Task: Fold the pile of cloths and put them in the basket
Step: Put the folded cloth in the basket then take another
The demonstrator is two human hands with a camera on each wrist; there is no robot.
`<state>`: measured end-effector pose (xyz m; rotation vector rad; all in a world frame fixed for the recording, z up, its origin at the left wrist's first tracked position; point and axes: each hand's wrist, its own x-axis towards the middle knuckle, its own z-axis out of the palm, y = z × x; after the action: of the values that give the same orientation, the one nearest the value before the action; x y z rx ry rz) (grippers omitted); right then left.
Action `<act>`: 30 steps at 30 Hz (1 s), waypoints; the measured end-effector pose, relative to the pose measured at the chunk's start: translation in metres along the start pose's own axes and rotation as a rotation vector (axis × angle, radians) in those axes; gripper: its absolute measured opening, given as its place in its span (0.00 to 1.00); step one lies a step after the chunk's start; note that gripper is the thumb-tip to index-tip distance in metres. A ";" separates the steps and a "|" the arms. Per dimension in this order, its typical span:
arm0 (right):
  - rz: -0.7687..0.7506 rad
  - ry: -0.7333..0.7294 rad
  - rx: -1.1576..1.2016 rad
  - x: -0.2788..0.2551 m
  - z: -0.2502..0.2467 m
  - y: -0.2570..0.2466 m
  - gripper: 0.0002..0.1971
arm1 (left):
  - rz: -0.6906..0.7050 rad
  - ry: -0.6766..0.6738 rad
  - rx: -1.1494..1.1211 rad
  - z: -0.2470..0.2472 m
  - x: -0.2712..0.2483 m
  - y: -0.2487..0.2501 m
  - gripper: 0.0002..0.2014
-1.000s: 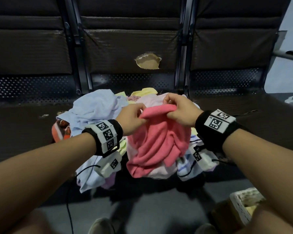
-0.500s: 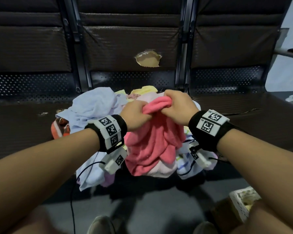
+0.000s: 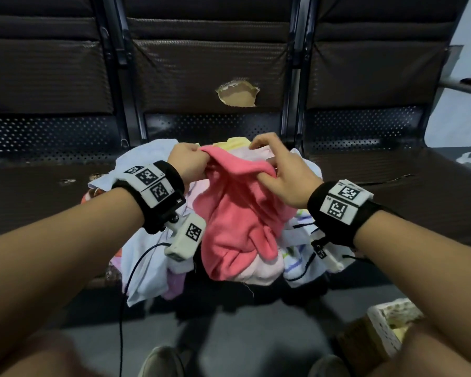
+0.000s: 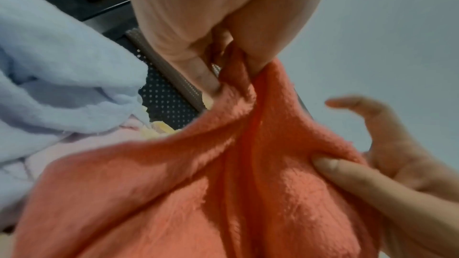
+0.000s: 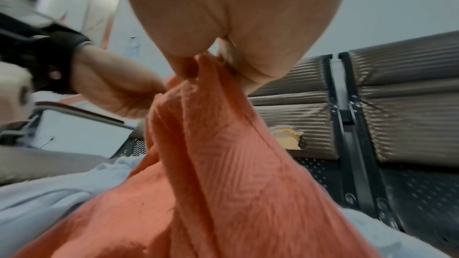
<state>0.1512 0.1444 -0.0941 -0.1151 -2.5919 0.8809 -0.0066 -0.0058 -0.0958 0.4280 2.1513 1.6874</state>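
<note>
Both hands pinch the pink cloth (image 3: 237, 213) by its top edge above the pile (image 3: 152, 257) on the bench seat (image 3: 38, 197): left hand (image 3: 186, 161) clamped, right hand (image 3: 280, 175) thumb-pinching, fingers spread. You're finding corners; next spread it flat.

Right hand (image 5: 223, 26) pinches pink cloth (image 5: 211, 183) (hanging bunched).

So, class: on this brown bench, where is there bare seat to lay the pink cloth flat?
Bare seat lies left of the cloth pile, under the left forearm, and on the right-hand seat beyond the right hand. The middle seat is crowded with cloths. The pink cloth is held in both hands.
</note>
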 end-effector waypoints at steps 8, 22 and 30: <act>0.034 -0.432 -0.341 -0.002 0.031 -0.022 0.15 | -0.080 -0.073 0.191 0.006 -0.019 0.014 0.13; 0.528 0.289 0.466 0.041 0.029 -0.013 0.16 | 0.110 -0.106 -0.386 0.025 -0.030 0.045 0.13; 0.254 0.077 0.104 0.032 0.014 -0.018 0.09 | 0.179 0.131 -0.292 0.005 -0.001 0.039 0.10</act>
<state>0.1177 0.1284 -0.0820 -0.4475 -2.4893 1.0744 -0.0032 0.0070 -0.0592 0.4466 1.9559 2.1449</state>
